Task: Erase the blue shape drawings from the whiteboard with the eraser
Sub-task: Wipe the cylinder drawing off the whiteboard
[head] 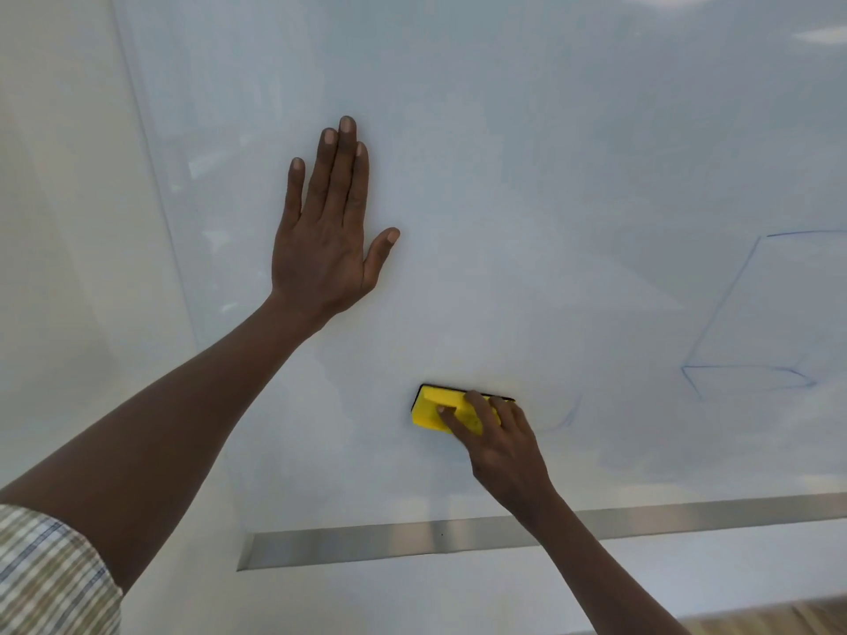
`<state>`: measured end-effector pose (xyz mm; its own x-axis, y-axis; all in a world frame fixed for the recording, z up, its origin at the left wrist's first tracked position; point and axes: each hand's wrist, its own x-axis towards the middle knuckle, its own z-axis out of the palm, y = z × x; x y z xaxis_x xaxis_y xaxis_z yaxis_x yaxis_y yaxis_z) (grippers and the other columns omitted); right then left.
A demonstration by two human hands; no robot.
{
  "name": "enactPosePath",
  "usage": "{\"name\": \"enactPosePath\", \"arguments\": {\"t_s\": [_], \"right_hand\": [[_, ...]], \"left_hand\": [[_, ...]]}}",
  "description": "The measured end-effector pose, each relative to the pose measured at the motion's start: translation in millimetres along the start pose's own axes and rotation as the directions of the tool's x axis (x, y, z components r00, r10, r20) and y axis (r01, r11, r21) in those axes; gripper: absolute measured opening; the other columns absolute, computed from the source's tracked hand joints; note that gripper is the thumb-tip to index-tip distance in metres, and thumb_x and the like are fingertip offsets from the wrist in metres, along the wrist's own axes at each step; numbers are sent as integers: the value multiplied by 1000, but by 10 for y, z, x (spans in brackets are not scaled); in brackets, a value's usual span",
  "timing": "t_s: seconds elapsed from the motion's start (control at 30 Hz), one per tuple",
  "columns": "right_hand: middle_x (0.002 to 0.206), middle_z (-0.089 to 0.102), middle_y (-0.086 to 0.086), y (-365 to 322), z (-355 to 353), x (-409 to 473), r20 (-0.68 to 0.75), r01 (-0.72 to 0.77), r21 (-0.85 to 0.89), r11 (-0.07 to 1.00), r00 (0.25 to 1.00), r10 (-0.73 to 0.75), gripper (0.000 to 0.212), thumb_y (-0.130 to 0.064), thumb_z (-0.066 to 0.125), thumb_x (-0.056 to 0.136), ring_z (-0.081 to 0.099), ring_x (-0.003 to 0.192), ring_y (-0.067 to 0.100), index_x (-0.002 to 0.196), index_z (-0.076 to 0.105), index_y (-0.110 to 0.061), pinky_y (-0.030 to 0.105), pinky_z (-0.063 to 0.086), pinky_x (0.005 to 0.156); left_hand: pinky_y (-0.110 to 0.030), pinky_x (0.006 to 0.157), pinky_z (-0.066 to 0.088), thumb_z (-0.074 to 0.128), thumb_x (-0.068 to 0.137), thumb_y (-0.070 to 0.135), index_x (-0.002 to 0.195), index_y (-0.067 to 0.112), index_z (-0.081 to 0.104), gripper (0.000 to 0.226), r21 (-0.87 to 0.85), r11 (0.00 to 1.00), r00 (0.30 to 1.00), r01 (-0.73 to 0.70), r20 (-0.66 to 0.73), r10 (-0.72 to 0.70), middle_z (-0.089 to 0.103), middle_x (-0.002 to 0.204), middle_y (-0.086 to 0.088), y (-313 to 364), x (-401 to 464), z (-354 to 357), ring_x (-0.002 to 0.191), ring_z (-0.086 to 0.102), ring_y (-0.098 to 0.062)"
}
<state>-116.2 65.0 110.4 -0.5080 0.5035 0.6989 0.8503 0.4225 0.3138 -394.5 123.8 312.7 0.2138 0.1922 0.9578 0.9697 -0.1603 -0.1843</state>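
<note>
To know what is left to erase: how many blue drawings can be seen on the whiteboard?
2: a large box shape at the right edge, cut off by the frame, and a faint curved mark just right of the eraser.

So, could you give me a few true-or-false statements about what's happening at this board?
1. The right hand holds a yellow eraser against the whiteboard. True.
2. The left hand grips a marker. False: it lies flat and open on the board.
3. A blue shape outline remains to the right of the eraser. True.
4. The eraser lies on the metal ledge. False: it is on the board above it.
</note>
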Motion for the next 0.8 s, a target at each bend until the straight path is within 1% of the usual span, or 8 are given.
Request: {"name": "enactPosePath", "arguments": {"t_s": [0.07, 0.13, 0.3, 0.43, 0.5, 0.57, 0.7, 0.8], "right_hand": [[128, 57, 21, 12, -86, 151, -87, -96, 51, 994, 991, 101, 52, 0, 57, 89, 53, 97, 39, 136, 58, -22, 47, 47, 86], [127, 58, 22, -27, -120, 251, -125, -133, 81, 988, 982, 142, 49, -5, 61, 90, 53, 96, 39, 137, 58, -21, 46, 46, 85], [129, 57, 21, -194, 53, 138, -107, -61, 86, 994, 992, 70, 54, -1, 59, 89, 52, 97, 39, 138, 55, -24, 46, 46, 86], [134, 50, 17, -236, 258, -150, 6, 12, 29, 1000, 1000, -12, 57, 1, 35, 95, 52, 101, 38, 142, 49, -28, 48, 47, 89], [135, 48, 16, -179, 323, -315, 41, 19, -7, 1000, 999, -19, 57, 0, 29, 97, 53, 103, 38, 142, 50, -29, 50, 47, 90], [135, 50, 17, -81, 348, -481, 30, -37, -28, 999, 999, 38, 58, 4, 36, 94, 55, 103, 39, 139, 54, -28, 50, 47, 91], [130, 57, 19, 67, 311, -672, -38, -277, 13, 961, 960, 277, 62, 14, 59, 78, 55, 102, 42, 128, 64, -22, 48, 47, 91], [126, 60, 18, -13, 290, -614, -54, -340, 65, 938, 937, 344, 56, 12, 66, 78, 56, 100, 40, 124, 67, -20, 47, 50, 86]], "left_hand": [[-41, 131, -6, 39, 112, 47, 162, -7, 22, 76, 1, 1000, 1000, -2, -2, 2, 24, 169, -29, -5, 0, 2, 159, 21, -40], [-40, 131, -7, 39, 112, 47, 162, -7, 21, 76, 0, 1000, 1000, -1, 4, 1, 23, 169, -29, -6, -1, 7, 159, 20, -40], [-41, 131, -6, 39, 112, 48, 162, -7, 21, 77, -3, 1000, 1000, 0, 6, 0, 24, 169, -29, -5, -17, 20, 159, 20, -40], [-40, 130, -7, 37, 112, 49, 163, -6, 19, 77, -1, 1000, 1000, -2, 2, 2, 23, 170, -28, -8, -17, 25, 159, 19, -40], [-40, 130, -8, 37, 112, 50, 163, -6, 19, 78, 8, 1000, 1000, -2, 1, 2, 22, 170, -28, -12, -24, 27, 159, 18, -39], [-41, 131, -6, 37, 112, 50, 163, -6, 19, 78, 16, 1000, 1000, -6, -4, 6, 23, 170, -28, -12, -29, 34, 159, 18, -39], [-43, 131, -3, 35, 112, 51, 163, -5, 18, 78, 17, 1000, 1000, -11, -9, 11, 22, 170, -28, -13, -36, 54, 159, 18, -39], [-44, 131, -2, 35, 112, 52, 164, -4, 17, 79, 19, 1000, 1000, -12, -10, 12, 21, 170, -27, -12, -42, 63, 160, 17, -38]]}}
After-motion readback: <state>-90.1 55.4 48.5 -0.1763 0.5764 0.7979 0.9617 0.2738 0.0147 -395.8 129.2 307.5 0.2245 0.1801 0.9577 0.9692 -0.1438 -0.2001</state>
